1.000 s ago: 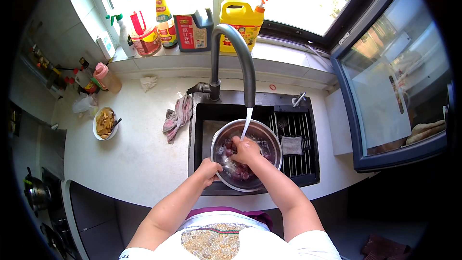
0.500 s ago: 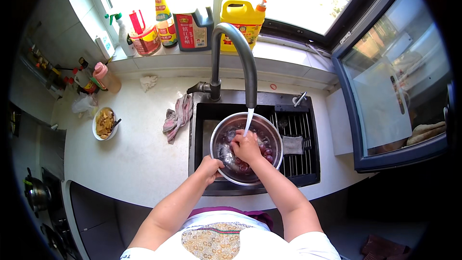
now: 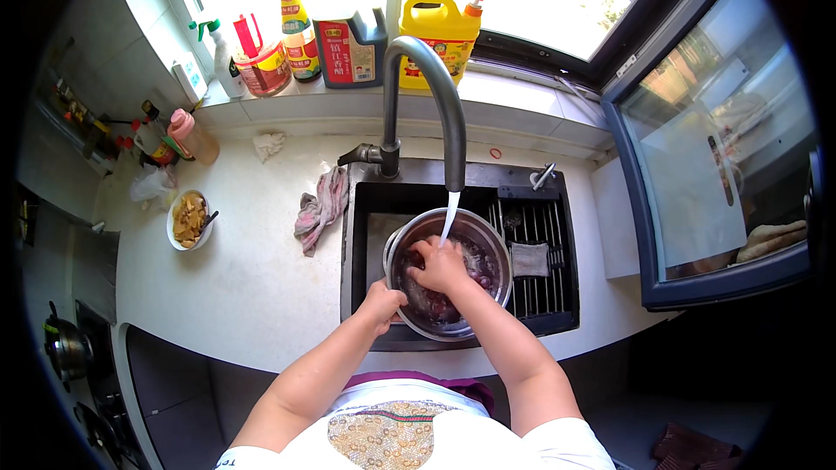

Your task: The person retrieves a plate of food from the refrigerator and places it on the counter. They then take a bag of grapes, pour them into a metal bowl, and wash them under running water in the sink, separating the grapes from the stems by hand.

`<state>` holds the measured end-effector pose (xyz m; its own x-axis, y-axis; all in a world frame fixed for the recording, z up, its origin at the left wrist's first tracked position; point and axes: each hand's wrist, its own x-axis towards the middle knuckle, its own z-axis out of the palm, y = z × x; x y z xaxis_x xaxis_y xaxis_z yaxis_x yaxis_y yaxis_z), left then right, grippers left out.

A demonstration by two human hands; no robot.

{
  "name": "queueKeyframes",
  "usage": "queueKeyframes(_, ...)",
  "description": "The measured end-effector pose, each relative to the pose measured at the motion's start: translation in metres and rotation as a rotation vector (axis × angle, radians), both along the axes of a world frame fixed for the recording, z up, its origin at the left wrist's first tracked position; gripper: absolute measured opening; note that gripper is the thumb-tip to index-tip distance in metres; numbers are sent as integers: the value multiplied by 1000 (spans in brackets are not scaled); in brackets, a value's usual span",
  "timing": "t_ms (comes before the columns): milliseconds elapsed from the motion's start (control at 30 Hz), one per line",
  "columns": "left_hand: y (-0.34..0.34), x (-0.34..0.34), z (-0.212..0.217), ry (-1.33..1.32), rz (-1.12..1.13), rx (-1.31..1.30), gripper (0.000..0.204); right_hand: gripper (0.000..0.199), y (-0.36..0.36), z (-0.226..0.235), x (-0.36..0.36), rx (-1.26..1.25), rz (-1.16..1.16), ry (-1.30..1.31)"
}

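A round metal bowl (image 3: 502, 252) sits in the dark sink (image 3: 370, 200), with water and dark red grape-like fruit (image 3: 435, 306) inside. A second metal rim shows along its left side. My left hand (image 3: 381, 305) grips the bowl's near-left edge, thumb on top and the other fingers mostly hidden below. Inside the bowl, my right hand (image 3: 440, 265) has its thumb and fingers apart, fingertips in the water by the fruit; I see nothing held in it. From the grey faucet (image 3: 448, 122) a stream of water (image 3: 449, 218) falls beside my right hand's knuckles.
A black rack (image 3: 531, 296) with a grey cloth pad (image 3: 529, 259) fills the sink's right side. Left of the sink lie a rag (image 3: 320, 211) and a white bowl of food (image 3: 190, 221). Bottles and a yellow jug (image 3: 437, 39) line the sill. An open window (image 3: 714, 148) juts in at right.
The bowl has shifted slightly and tipped, baring more of the second rim at left. My right hand's fingers have spread and moved a little left in the water. My left hand keeps its grip.
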<state>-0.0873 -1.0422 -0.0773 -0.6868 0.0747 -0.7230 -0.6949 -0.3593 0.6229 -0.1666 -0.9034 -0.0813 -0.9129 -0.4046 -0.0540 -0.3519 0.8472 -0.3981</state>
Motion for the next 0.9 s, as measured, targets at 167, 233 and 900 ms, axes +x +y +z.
queueKeyframes(167, 4, 3, 12, -35, 21, 30, 35, 29, -1, -14, 2, 189, 59, 129)
queueKeyframes(233, 3, 6, -1, -24, 31, 75, 35, 27, 4, -20, -3, 52, -18, 99)
queueKeyframes(900, -13, 1, -8, -61, 177, 134, 37, 84, 28, 26, 17, -228, 40, -293)
